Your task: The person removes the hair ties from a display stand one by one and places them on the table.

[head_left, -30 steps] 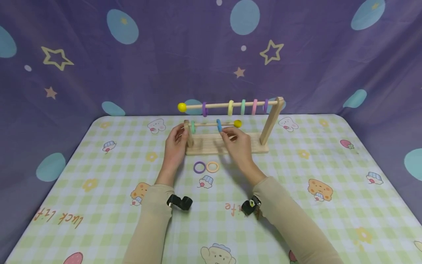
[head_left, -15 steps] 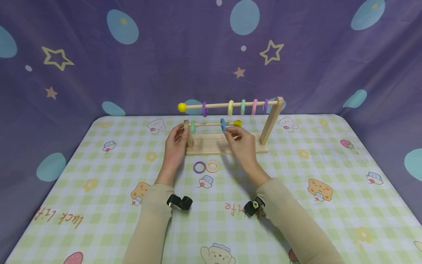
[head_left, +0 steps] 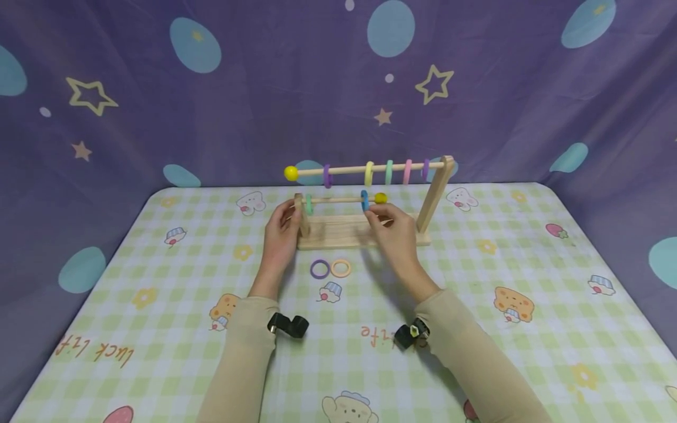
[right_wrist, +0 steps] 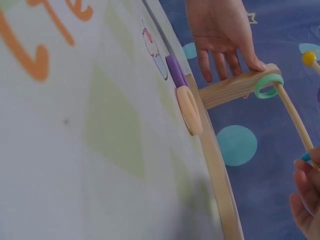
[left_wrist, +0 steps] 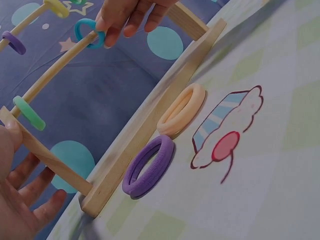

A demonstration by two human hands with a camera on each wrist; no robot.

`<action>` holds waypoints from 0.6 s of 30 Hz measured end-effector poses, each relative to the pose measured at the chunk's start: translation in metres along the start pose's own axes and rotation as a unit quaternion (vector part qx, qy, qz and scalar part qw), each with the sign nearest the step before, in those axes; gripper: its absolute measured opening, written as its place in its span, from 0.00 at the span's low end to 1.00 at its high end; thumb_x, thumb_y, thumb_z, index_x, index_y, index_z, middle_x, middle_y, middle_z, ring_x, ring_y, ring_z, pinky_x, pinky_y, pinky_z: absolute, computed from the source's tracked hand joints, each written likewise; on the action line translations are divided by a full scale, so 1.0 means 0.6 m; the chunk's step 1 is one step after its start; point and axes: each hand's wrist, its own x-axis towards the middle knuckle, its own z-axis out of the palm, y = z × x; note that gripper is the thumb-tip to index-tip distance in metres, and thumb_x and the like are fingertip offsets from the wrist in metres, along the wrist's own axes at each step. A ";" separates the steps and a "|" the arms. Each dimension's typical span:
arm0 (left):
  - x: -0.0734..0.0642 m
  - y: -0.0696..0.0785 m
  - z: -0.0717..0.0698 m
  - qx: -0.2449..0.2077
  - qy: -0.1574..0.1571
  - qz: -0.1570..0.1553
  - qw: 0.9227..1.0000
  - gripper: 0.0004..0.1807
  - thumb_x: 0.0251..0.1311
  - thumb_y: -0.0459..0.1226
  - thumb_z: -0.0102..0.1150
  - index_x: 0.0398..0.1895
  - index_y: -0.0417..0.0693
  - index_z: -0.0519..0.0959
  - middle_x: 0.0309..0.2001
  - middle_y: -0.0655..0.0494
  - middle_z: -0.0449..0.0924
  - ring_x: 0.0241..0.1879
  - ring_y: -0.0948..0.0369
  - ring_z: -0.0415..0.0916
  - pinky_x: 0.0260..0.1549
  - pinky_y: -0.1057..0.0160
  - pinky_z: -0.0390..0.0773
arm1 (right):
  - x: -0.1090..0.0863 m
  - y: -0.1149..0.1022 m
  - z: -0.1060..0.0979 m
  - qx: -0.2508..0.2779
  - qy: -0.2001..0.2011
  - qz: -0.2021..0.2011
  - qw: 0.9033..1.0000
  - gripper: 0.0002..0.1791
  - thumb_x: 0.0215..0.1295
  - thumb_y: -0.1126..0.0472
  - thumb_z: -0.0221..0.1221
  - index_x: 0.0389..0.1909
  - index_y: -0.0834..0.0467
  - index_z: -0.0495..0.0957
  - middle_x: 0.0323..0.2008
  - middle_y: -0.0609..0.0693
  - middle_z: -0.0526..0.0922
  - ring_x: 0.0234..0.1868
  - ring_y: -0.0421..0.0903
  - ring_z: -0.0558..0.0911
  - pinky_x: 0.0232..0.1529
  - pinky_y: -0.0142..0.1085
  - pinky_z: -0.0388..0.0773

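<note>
My right hand (head_left: 394, 232) pinches a blue hair tie (head_left: 365, 201) that hangs around the lower rod of a wooden stand (head_left: 338, 239), near its yellow end knob (head_left: 380, 198). At the stand's short left post (right_wrist: 235, 87), my left hand (head_left: 282, 230) holds on, thumb on one side and fingers on the other. A mint green hair tie (left_wrist: 29, 113) circles the same rod beside that post. Lying flat on the table in front of the base are a purple hair tie (left_wrist: 148, 166) and an orange hair tie (left_wrist: 181, 110).
Above, the longer upper rod (head_left: 346, 170) carries several hair ties in purple, yellow, green and pink. It runs from the tall right post (head_left: 436, 194) to a yellow knob (head_left: 291, 173) at the left. A checked cloth (head_left: 174, 352) covers the table; a purple curtain hangs behind.
The blue hair tie has slid right along the lower rod with my right hand, closer to the yellow knob. My left hand has stayed at the short post.
</note>
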 end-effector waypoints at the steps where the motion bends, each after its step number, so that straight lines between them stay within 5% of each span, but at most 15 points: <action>1: 0.000 0.000 0.000 0.001 -0.001 0.001 1.000 0.27 0.75 0.43 0.49 0.70 0.36 0.65 0.66 0.39 0.69 0.66 0.50 0.66 0.67 0.59 0.63 | 0.000 0.000 -0.001 0.002 0.001 0.003 1.000 0.06 0.64 0.65 0.66 0.38 0.64 0.86 0.33 0.55 0.88 0.31 0.49 0.83 0.34 0.40 0.80; 18: -0.003 0.003 0.000 -0.001 0.001 0.008 1.000 0.26 0.75 0.42 0.49 0.69 0.37 0.66 0.65 0.39 0.70 0.66 0.50 0.67 0.67 0.59 0.63 | 0.005 0.003 -0.020 0.018 -0.006 0.047 0.999 0.09 0.64 0.61 0.66 0.39 0.64 0.85 0.35 0.58 0.87 0.34 0.48 0.82 0.35 0.32 0.76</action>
